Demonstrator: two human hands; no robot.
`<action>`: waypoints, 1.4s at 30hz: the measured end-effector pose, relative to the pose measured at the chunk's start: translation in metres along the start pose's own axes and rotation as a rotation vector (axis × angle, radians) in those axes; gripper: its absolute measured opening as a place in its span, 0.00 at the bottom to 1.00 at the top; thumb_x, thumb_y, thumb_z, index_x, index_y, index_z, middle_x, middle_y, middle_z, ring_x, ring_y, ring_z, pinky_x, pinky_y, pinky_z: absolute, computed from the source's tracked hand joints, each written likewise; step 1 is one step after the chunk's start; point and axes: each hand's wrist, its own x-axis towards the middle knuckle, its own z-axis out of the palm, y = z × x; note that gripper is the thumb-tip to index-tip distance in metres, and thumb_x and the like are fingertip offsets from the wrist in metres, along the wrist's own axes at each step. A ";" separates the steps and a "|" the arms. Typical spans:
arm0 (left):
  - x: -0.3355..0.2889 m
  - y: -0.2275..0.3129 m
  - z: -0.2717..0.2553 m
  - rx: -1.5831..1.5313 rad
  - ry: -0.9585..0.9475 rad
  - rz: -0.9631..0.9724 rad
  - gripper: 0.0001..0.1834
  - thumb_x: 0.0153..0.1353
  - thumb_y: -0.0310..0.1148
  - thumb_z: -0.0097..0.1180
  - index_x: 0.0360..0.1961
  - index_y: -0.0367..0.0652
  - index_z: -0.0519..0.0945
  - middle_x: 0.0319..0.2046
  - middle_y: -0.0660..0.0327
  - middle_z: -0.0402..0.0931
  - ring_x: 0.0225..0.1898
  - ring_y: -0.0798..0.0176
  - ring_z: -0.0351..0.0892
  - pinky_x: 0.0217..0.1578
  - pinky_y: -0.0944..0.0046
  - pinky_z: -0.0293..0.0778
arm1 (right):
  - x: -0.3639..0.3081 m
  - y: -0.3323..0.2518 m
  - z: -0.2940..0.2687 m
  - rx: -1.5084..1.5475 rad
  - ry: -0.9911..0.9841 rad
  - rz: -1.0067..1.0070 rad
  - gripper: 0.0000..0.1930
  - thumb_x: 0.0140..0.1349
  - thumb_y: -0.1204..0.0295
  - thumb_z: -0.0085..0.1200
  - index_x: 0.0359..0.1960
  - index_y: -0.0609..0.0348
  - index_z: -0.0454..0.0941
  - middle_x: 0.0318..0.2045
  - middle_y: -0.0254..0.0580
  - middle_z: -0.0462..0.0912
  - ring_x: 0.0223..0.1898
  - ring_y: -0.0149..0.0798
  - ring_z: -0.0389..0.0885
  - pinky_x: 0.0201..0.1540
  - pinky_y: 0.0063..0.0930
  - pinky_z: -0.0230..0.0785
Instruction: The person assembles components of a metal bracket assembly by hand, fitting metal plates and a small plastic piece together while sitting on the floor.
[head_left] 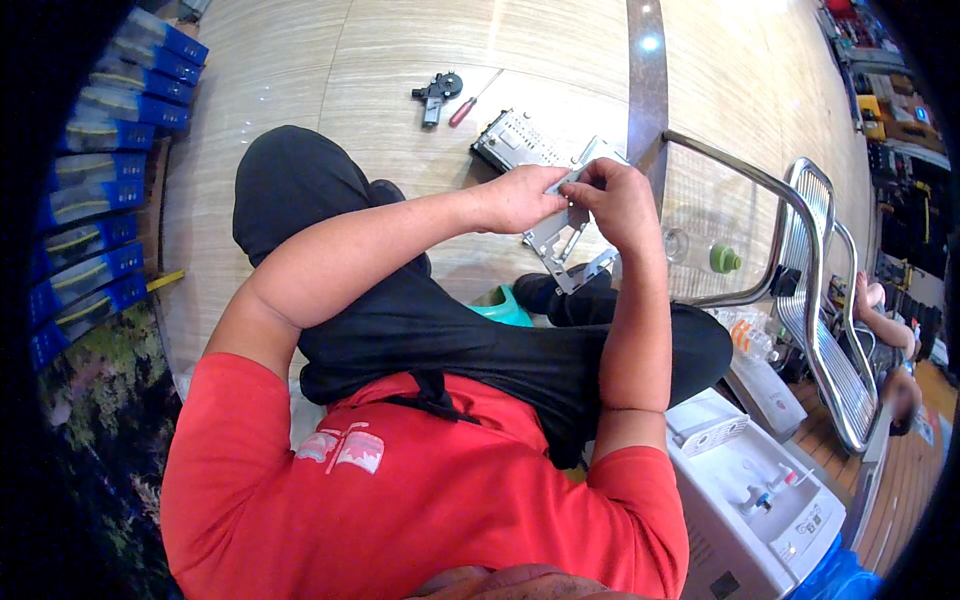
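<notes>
A silvery sheet-metal frame (pixel 548 240) with cut-out openings is held up over the floor, in front of my crossed legs. My left hand (pixel 524 198) grips its edge, with the thumb on top. On the other side my right hand (pixel 625 205) is closed, thumb and index fingertips pinched together against the frame, close to the left thumb. Whatever lies in that pinch is too small to make out. Just beyond sits a flat metal-cased unit (pixel 520 140) with a perforated top. A red-handled screwdriver (pixel 464 110) and a small black-and-grey motor (pixel 438 95) lie farther left.
To the right stand a chrome-framed bench (pixel 815 260), a bottle with a green cap (pixel 724 259) and a white water dispenser (pixel 750 500). Blue boxes (pixel 120 170) are stacked at the left. A teal plastic stool (pixel 500 305) shows under my legs. Another person's arm (pixel 885 325) is at the far right.
</notes>
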 end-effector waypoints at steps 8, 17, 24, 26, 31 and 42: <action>-0.003 0.006 -0.001 0.032 0.007 -0.042 0.19 0.63 0.34 0.51 0.54 0.40 0.73 0.42 0.48 0.80 0.46 0.52 0.80 0.46 0.57 0.73 | -0.002 -0.005 -0.002 -0.042 0.000 0.039 0.11 0.50 0.70 0.66 0.26 0.67 0.79 0.20 0.44 0.80 0.23 0.33 0.77 0.28 0.30 0.69; -0.004 0.019 -0.007 -0.158 -0.050 -0.201 0.18 0.63 0.32 0.49 0.53 0.38 0.74 0.42 0.48 0.79 0.45 0.53 0.78 0.47 0.57 0.71 | -0.002 -0.003 -0.006 -0.121 0.084 0.009 0.14 0.55 0.66 0.63 0.30 0.68 0.80 0.22 0.46 0.81 0.25 0.35 0.78 0.30 0.31 0.69; 0.002 0.003 -0.001 -0.151 0.000 -0.190 0.20 0.63 0.32 0.50 0.57 0.40 0.74 0.35 0.59 0.79 0.34 0.68 0.75 0.36 0.64 0.72 | -0.023 -0.004 -0.045 0.138 0.401 -0.132 0.15 0.64 0.76 0.45 0.51 0.69 0.71 0.39 0.51 0.80 0.42 0.39 0.81 0.44 0.31 0.71; 0.001 0.002 -0.001 -0.183 0.001 -0.211 0.21 0.63 0.32 0.49 0.58 0.40 0.73 0.36 0.59 0.79 0.34 0.69 0.75 0.36 0.65 0.72 | -0.041 -0.014 -0.047 0.271 0.390 -0.141 0.14 0.65 0.80 0.43 0.52 0.68 0.70 0.39 0.45 0.79 0.41 0.34 0.79 0.45 0.27 0.71; 0.006 -0.012 0.003 -0.185 0.010 -0.130 0.19 0.64 0.32 0.49 0.55 0.38 0.74 0.43 0.48 0.79 0.45 0.56 0.78 0.47 0.59 0.71 | -0.060 -0.008 -0.015 0.534 0.472 -0.481 0.08 0.64 0.85 0.45 0.43 0.67 0.71 0.41 0.49 0.81 0.44 0.36 0.80 0.48 0.28 0.73; 0.008 -0.009 0.005 -0.166 -0.085 -0.151 0.25 0.66 0.27 0.47 0.64 0.39 0.65 0.43 0.60 0.76 0.43 0.70 0.72 0.46 0.66 0.70 | -0.046 0.004 0.008 0.393 0.511 -0.527 0.06 0.63 0.83 0.50 0.41 0.63 0.74 0.35 0.46 0.83 0.38 0.38 0.84 0.41 0.27 0.75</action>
